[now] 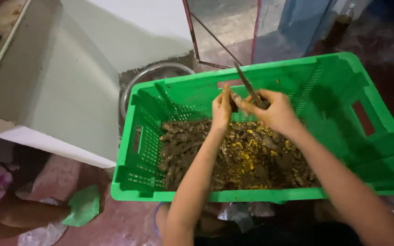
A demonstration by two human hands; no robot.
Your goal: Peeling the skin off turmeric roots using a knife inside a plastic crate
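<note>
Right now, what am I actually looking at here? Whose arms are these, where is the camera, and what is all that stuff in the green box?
There is no machine here: these are a person's two bare arms, seen from a camera worn on their head and looking down. The left hand pinches a small brown root piece. The right hand grips a knife with its blade pointing up and away. Below them sits a green plastic crate holding muddy brown roots on one side and cut bits showing bright yellow on the other. Behind the crate a metal bowl peeks out, beside a pale slab.
</note>
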